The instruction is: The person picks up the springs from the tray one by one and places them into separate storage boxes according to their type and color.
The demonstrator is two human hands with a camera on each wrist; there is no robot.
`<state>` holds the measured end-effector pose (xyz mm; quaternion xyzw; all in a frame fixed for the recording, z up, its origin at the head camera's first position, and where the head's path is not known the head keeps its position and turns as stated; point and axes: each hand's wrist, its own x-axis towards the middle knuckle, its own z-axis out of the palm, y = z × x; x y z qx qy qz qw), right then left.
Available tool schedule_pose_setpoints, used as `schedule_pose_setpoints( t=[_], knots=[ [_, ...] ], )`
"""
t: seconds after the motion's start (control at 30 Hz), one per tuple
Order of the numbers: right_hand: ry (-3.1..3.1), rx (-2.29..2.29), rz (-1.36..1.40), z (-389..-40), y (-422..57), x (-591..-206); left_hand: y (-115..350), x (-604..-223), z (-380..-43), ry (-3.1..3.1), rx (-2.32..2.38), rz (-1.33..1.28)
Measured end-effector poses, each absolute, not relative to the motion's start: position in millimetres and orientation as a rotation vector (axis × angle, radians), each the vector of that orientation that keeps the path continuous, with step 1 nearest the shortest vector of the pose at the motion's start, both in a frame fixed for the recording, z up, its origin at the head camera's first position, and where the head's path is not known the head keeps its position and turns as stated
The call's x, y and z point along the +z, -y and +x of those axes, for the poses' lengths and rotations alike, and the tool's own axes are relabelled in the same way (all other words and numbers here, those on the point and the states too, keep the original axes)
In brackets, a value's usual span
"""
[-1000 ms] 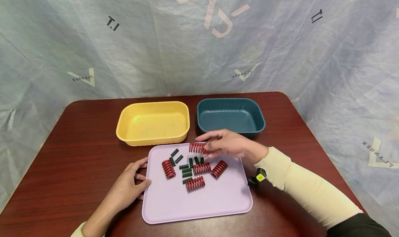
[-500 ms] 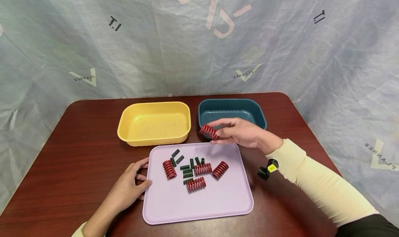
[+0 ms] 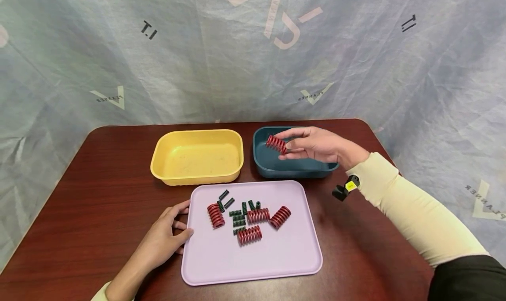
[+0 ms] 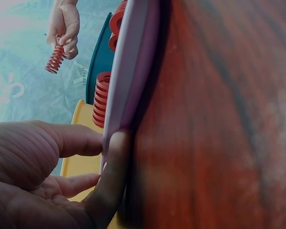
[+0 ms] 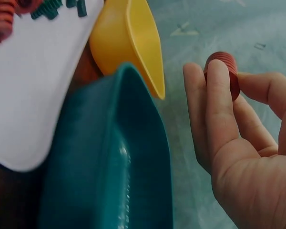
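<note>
My right hand [image 3: 312, 145] pinches a red coil spring [image 3: 276, 144] between thumb and fingertips, above the dark teal bin [image 3: 294, 174]. In the right wrist view the same spring [image 5: 222, 61] shows past the fingers, beyond the bin's rim. My left hand [image 3: 162, 237] grips the left edge of the lilac tray [image 3: 253, 266]; in the left wrist view, thumb and fingers [image 4: 115, 167] meet at its rim. On the tray lie several thick red springs, one of them a red spring [image 3: 280, 217] at the right, and several small dark green springs, such as a green spring [image 3: 235, 213].
A yellow bin [image 3: 197, 156] stands left of the teal bin, behind the tray. All rest on a dark reddish wooden table [image 3: 99, 195]. A grey printed curtain [image 3: 197, 50] hangs close behind the table's far edge.
My right hand has carried the red spring from over the tray's back edge, away and to the right, to above the teal bin. My left hand has stayed at the tray's edge.
</note>
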<state>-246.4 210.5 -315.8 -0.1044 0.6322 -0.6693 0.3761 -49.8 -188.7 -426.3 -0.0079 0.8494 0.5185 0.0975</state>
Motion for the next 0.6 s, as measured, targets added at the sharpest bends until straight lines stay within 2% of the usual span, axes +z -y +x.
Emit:
schedule_pose_setpoints(
  t=[0.6],
  knots=[
    [-1.720, -1.537, -0.169, -309.3, -212.0, -316.5, 190.2, -426.2, -50.4, -2.541, 1.511, -0.010]
  ],
)
